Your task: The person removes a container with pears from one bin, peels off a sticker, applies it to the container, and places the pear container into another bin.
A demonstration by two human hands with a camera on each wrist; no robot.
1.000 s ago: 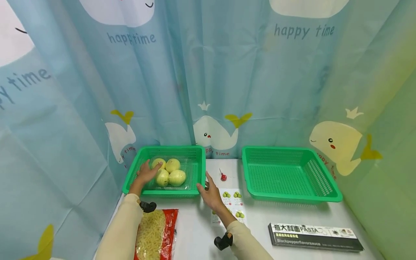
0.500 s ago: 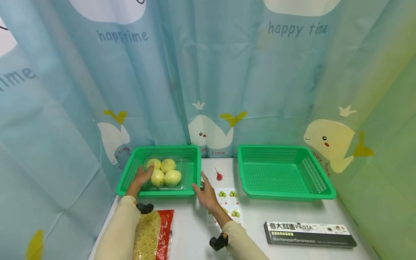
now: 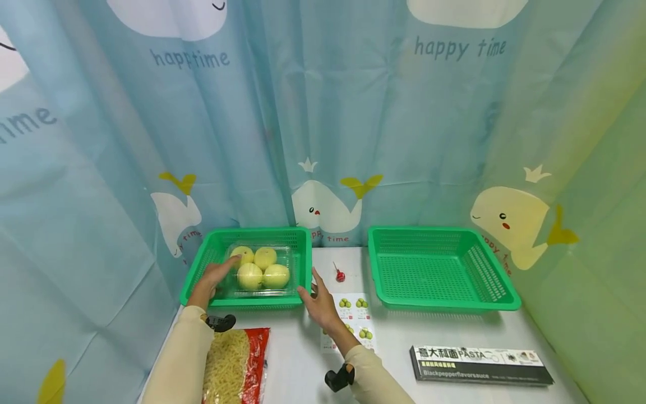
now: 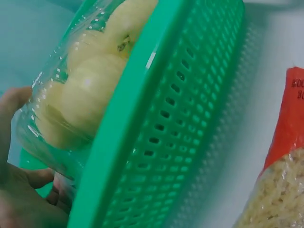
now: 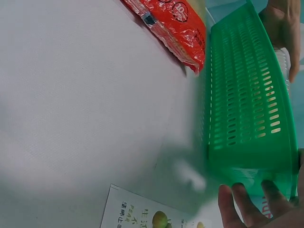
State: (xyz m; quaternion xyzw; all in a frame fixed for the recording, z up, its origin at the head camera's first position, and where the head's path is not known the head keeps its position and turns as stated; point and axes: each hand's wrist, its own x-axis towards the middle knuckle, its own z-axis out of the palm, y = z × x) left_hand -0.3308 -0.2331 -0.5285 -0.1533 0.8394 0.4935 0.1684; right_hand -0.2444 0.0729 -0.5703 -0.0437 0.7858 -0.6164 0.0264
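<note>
In the head view, a clear plastic box (image 3: pixel 277 251) of round pale yellow fruits (image 3: pixel 250 276) lies inside the left green basket (image 3: pixel 308 247). My left hand (image 3: pixel 214 278) holds the box by its left end. The left wrist view has the thumb (image 4: pixel 16 99) up against the clear plastic and the other fingers curled low beside it. At the basket's right front corner, my right hand (image 3: pixel 322 303) grips the rim. Its fingers (image 5: pixel 244 204) lie along the outer wall in the right wrist view, with the thumb over the rim.
Another green basket (image 3: pixel 424 275) stands at the right. Between the baskets lie a red lollipop (image 3: pixel 340 276) and a sheet of fruit pictures (image 3: pixel 359 314). Nearer are a bag of pasta (image 3: pixel 229 365) on the left and a pasta box (image 3: pixel 481 365) on the right. Curtains (image 3: pixel 333 112) enclose the table.
The fruit box has shifted slightly to the right and turned straighter inside the basket. My left hand has drawn a little to the left along its end. The right hand keeps its place at the rim.
</note>
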